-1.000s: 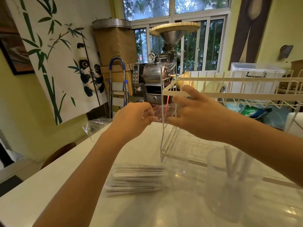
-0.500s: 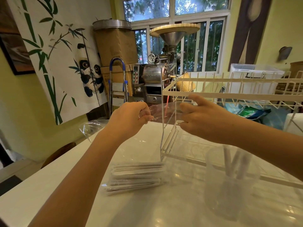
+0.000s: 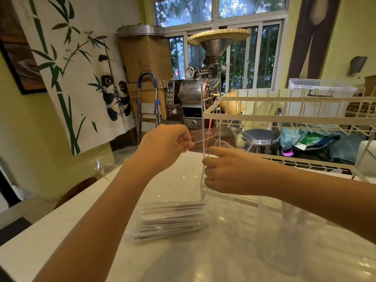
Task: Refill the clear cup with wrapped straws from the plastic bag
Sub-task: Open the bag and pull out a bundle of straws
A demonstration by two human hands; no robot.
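A clear plastic bag (image 3: 195,181) stands up from the white table, its bottom resting there with a stack of paper-wrapped straws (image 3: 171,220) inside. My left hand (image 3: 166,143) pinches the bag's top edge, held high. Lower and to the right, my right hand (image 3: 230,174) has its fingers curled on the bag's near side. The clear cup (image 3: 284,241) stands at the right, partly under my right forearm. A few wrapped straws (image 3: 289,210) stand upright in it.
A white wire rack (image 3: 284,117) stands at the right just behind my right hand. A clear acrylic panel (image 3: 202,102) rises in front of it. The table's left edge (image 3: 61,210) runs diagonally. A coffee roaster (image 3: 195,94) and a step ladder (image 3: 147,102) stand beyond the table.
My right hand has dropped lower and closer to me along the bag, while my left hand stays up on the top edge. The bag's film is stretched between them.
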